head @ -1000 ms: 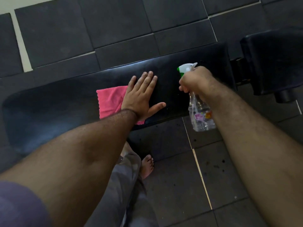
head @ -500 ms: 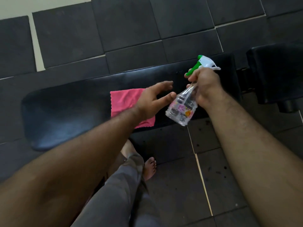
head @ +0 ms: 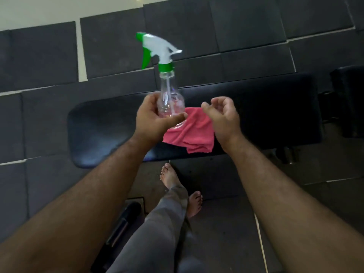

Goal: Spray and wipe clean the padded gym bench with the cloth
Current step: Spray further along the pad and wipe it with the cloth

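Holding the clear spray bottle [head: 171,101] upright, your left hand [head: 155,119] is wrapped around its lower body, thumb laid across the front near the base and fingers curled behind it. The bottle's white trigger head with its green nozzle and green collar stands well above your hand, the nozzle pointing away to the left, out over the dark floor mats [head: 246,26]. Your right hand [head: 222,117] hovers just beside the bottle without touching it; its fingers are loosely curled and it grips nothing. The pink cloth [head: 194,133] lies rumpled and folded on the black padded bench [head: 266,107], under and between your two hands, with its near edge hanging close to the front edge of the pad. The bench runs across the view from left to right, its rounded end to your left. A second black padded piece [head: 348,99] sits at the far right, just beyond the end of the bench. Below the bench edge you can see your bare feet [head: 177,186] on the dark floor and one grey trouser leg [head: 157,229] between your forearms.
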